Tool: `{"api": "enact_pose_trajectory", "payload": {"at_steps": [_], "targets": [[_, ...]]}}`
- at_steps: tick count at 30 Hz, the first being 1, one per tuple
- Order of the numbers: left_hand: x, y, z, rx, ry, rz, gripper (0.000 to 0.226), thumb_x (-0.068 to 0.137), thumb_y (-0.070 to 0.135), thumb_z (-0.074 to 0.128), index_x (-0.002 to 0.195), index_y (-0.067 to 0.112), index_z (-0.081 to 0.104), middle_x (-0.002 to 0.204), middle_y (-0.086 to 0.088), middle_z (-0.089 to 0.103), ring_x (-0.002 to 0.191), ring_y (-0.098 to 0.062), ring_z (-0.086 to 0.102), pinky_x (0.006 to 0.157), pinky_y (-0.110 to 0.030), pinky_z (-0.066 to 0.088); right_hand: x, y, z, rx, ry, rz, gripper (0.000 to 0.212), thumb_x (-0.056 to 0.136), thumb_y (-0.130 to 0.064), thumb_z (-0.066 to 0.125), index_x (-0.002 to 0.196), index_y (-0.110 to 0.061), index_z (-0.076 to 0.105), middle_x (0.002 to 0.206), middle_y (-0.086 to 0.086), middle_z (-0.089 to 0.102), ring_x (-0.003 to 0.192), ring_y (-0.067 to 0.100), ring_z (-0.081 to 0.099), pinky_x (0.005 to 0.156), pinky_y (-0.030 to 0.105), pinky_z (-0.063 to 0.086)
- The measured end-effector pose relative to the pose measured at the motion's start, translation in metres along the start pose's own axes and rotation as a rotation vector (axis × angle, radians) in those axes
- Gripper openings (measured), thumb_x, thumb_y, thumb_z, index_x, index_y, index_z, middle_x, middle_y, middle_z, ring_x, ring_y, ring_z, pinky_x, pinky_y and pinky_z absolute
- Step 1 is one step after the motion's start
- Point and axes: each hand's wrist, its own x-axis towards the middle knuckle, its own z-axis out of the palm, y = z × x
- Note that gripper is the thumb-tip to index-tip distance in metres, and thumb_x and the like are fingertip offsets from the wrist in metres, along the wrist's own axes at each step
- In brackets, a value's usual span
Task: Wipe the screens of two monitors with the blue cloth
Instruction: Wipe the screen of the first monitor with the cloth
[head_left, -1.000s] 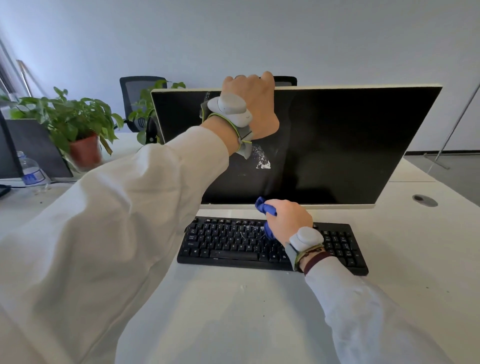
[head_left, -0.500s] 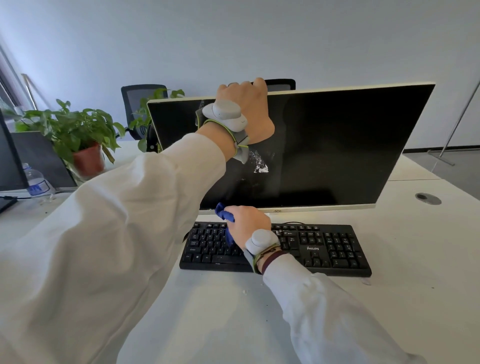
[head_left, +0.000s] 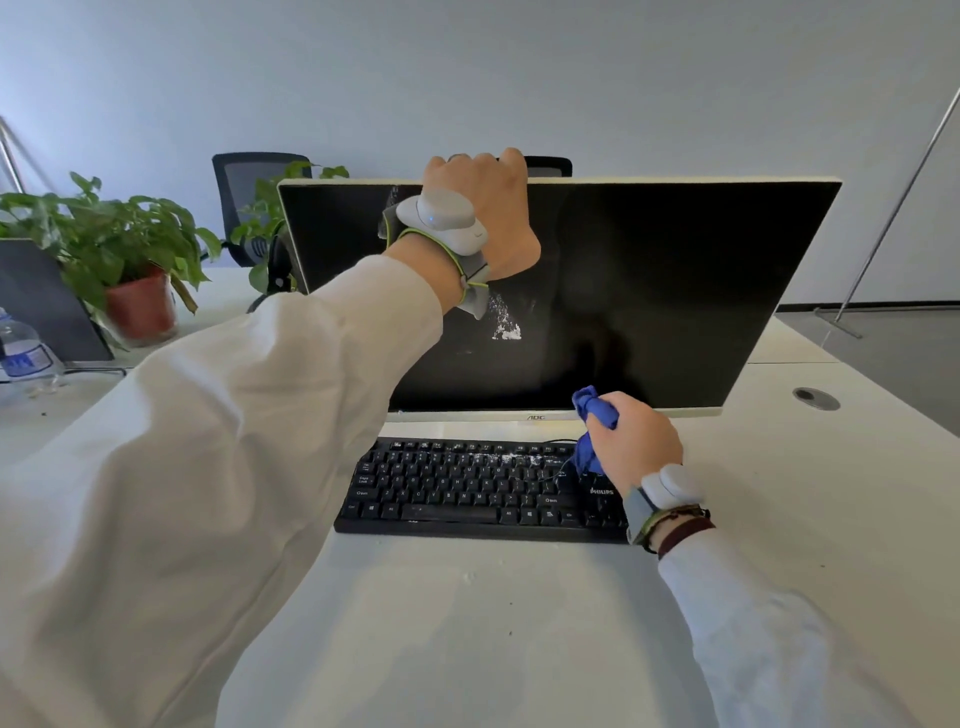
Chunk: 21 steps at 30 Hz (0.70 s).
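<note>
The left hand (head_left: 480, 208) was stretched out toward the far side of the desk (head_left: 467, 649), its fingers curled over the top rim of the monitor (head_left: 623, 291) and gripping it, the heel of the palm lying in front of the upper screen (head_left: 691, 249); this hold looked meant to brace the panel, so that pressure from wiping would not rock it on its stand. The right hand (head_left: 636, 447) was closed round the blue cloth (head_left: 593, 413), which was bunched into a wad, one end poking up toward the lower bezel and a tail hanging over the right part of the keyboard (head_left: 467, 483); the bunching probably gave a firm pad to press with.

The cloth sat just beside the bottom edge of the screen, right of centre; whether it touched the glass could not be told. A white speckled smear (head_left: 506, 325) lay on the screen below the left wrist, apart from the cloth, and pale crumbs dusted the far rows of the keyboard; by my judgement this monitor was not yet clean, and the smear called for a pass up and to the left.

At the far left stood a potted plant (head_left: 130, 249), a water bottle (head_left: 23, 348) and a dark panel (head_left: 41, 301); whether that panel was the second monitor could not be told.
</note>
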Motion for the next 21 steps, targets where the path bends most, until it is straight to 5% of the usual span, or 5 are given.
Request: {"api": "enact_pose_trajectory", "payload": {"at_steps": [8, 13, 17, 21], "targets": [[0.004, 0.000, 0.010, 0.056, 0.039, -0.020, 0.028, 0.074, -0.002, 0.056, 0.089, 0.017, 0.041, 0.070, -0.003, 0.043, 0.081, -0.027, 0.052, 0.078, -0.037, 0.029, -0.006, -0.060, 0.046, 0.084, -0.023, -0.039, 0.014, 0.093, -0.036, 0.045, 0.091, -0.030, 0.056, 0.071, -0.006, 0.065, 0.069, 0.016, 0.061, 0.059, 0.026, 0.040], [0.000, -0.004, 0.007, 0.034, 0.059, 0.045, 0.040, 0.049, 0.001, 0.027, 0.085, 0.012, 0.039, 0.066, -0.004, 0.040, 0.076, -0.028, 0.046, 0.076, -0.038, 0.028, -0.013, -0.113, 0.067, 0.111, -0.111, -0.138, 0.011, 0.095, -0.033, 0.051, 0.099, -0.027, 0.060, 0.080, -0.009, 0.057, 0.073, 0.016, 0.051, 0.064, 0.025, 0.032], [0.003, -0.004, 0.009, 0.068, 0.027, 0.017, 0.032, 0.066, -0.004, 0.054, 0.087, 0.013, 0.038, 0.065, -0.002, 0.037, 0.083, -0.029, 0.055, 0.076, -0.037, 0.027, -0.013, -0.102, 0.063, 0.115, -0.062, -0.052, 0.017, 0.092, -0.041, 0.050, 0.090, -0.026, 0.059, 0.075, -0.008, 0.061, 0.071, 0.019, 0.058, 0.060, 0.028, 0.039], [0.003, -0.007, 0.006, 0.068, -0.001, 0.049, 0.043, 0.046, 0.000, 0.033, 0.087, 0.012, 0.038, 0.062, -0.003, 0.033, 0.076, -0.028, 0.046, 0.076, -0.037, 0.028, -0.005, -0.058, 0.038, 0.145, 0.000, 0.116, 0.023, 0.091, -0.046, 0.053, 0.082, -0.025, 0.056, 0.071, -0.005, 0.061, 0.069, 0.021, 0.059, 0.058, 0.029, 0.044]]}}
